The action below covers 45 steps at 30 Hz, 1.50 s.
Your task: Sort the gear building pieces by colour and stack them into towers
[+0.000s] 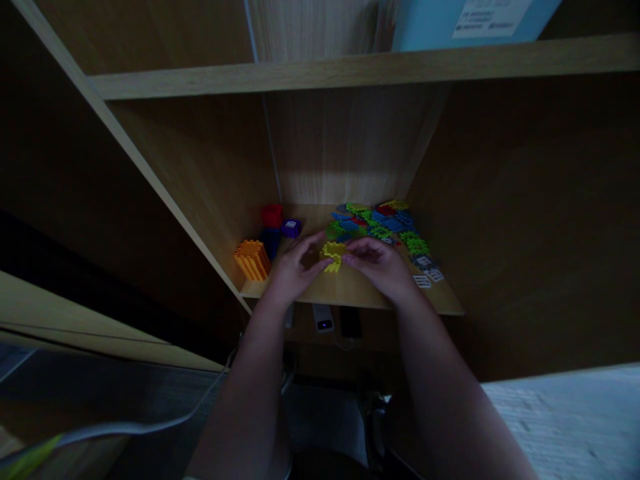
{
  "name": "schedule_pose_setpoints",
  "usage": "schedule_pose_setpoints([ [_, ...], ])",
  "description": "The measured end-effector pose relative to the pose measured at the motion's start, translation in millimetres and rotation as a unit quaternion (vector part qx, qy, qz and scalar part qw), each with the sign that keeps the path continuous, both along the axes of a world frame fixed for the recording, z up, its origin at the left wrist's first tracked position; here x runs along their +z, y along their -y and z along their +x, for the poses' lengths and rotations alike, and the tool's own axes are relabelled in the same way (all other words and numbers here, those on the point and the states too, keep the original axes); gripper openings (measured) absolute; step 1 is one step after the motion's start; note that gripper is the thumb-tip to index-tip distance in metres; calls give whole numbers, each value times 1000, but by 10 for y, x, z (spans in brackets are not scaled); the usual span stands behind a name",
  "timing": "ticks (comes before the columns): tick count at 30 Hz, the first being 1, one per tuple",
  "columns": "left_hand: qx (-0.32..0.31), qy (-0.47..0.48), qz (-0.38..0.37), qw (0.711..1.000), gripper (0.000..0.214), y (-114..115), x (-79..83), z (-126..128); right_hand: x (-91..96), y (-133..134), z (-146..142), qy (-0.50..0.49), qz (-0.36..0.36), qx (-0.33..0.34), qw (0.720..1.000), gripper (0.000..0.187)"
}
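Observation:
Between my hands, just above the shelf board, is a small yellow toothed plastic building piece [333, 252], partly assembled with bent walls. My left hand [296, 267] holds its left side, the thumb on its near edge and the fingers curved behind. From the other side my right hand [380, 261] pinches its right edge between thumb and fingers. Beyond the hands lies a pile of loose toothed pieces [370, 217] in green, blue, red and yellow. To the left stand an orange ribbed block [253, 259], a red cube [273, 216], a dark blue piece [271, 241] and a purple block [291, 229].
The wooden shelf board [360, 293] sits inside a deep cabinet with side walls. Small printed cards [423, 281] lie at its right. Below are a white device [324, 319] with a cable and a black device [351, 322]. A blue box [470, 23] stands on the shelf above.

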<state>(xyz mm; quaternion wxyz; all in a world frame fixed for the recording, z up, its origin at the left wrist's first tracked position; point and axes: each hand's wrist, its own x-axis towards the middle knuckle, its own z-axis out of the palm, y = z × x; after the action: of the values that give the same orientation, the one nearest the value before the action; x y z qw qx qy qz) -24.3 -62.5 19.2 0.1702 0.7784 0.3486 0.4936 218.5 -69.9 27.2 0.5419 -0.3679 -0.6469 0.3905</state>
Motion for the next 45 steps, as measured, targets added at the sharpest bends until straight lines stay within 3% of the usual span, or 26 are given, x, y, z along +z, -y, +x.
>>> schedule_pose_setpoints([
  [2, 6, -29, -35, 999, 76, -51, -58, -50, -52, -49, -22, 26, 29, -40, 998, 34],
  [4, 3, -58, -71, 996, 82, -97, -103, -90, -123, -96, -48, 52, 54, -66, 995, 30],
  [11, -10, -59, -135, 989, 73, -136, -108, -85, -310, -160, -90, 75, 59, -47, 994, 23],
  [24, -40, -23, -161, 986, 68, -145, -122, -78, -286, -138, -54, 103, 47, -46, 993, 24],
  [45, -39, -16, -166, 985, 65, -130, -112, -75, -277, -124, -46, 121, 40, -43, 991, 27],
])
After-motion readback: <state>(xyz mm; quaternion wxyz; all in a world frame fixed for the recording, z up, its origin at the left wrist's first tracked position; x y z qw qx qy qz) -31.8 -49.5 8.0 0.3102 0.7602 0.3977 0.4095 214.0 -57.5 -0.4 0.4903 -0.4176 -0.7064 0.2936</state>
